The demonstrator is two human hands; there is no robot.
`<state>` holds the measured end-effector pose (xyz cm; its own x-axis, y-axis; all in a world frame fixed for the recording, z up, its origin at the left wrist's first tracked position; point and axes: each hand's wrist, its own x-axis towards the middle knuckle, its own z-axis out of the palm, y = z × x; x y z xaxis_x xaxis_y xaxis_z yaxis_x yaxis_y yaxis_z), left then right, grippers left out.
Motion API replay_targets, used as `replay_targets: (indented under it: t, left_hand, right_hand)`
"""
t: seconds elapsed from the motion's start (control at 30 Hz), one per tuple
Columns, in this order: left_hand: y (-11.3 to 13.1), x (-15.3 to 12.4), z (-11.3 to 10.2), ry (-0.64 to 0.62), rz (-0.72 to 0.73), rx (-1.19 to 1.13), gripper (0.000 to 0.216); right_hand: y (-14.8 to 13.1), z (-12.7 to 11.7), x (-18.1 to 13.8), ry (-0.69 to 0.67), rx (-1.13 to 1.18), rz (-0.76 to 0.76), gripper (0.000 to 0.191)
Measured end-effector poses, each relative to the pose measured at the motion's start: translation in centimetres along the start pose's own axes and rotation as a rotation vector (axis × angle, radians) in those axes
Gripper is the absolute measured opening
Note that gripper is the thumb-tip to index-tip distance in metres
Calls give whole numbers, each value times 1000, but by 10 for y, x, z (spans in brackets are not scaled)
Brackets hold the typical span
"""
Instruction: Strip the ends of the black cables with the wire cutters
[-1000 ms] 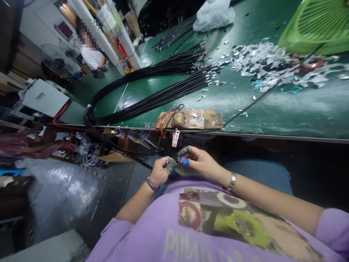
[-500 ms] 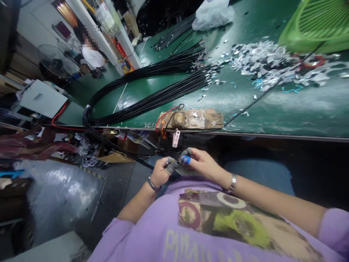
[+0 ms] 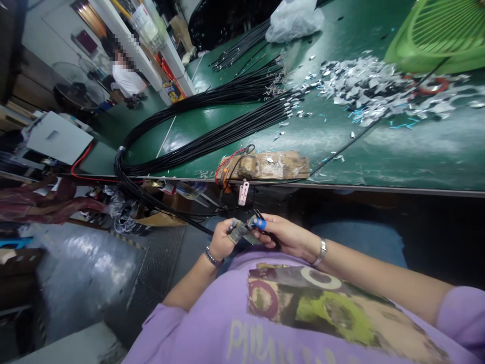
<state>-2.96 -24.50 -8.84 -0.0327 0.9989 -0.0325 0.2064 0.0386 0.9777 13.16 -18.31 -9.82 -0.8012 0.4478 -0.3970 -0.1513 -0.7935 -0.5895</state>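
Observation:
Close to my body, below the table edge, my left hand [image 3: 227, 236] is closed, with grey tape or finger covers on its fingertips. It pinches the end of a black cable, where thin coloured wires [image 3: 249, 222] fan out. My right hand [image 3: 278, 232], blue tape on one finger, meets it at the wires. A slim dark tool with two narrow points, like tweezers [image 3: 259, 214], lies in the right hand; its far end shows below the palm. A silvery scrap [image 3: 253, 239] hangs under the fingers, partly hidden.
On the green table [image 3: 379, 162] lie a bent bundle of black cables [image 3: 212, 139], a wooden block [image 3: 284, 166] with a pink tag [image 3: 244, 193], a heap of foil scraps [image 3: 364, 91], a green fan [image 3: 435, 38] and a plastic bag [image 3: 295, 21]. A person [image 3: 129, 78] is at the far left.
The dark tool now shows in my right hand, its points upward. The right hand's fingers have shifted and curled around it. My left hand stays almost still at the wires.

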Motion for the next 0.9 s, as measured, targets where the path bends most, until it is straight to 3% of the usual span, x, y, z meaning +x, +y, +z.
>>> replay_targets:
  t: [0.43,0.63,0.9]
  left_hand:
    - [4,1,2,-2,-39,21,53]
    - [0,2,2,-1,-20,20,52]
    - [-9,0,-6,16,-49,-56,49]
  right_hand:
    - [-3,6,-3,36,-251,-117,48]
    - [-5,4,-1,175,-805,-426,39]
    - [-10,2,-11,122,-880,-596,30]
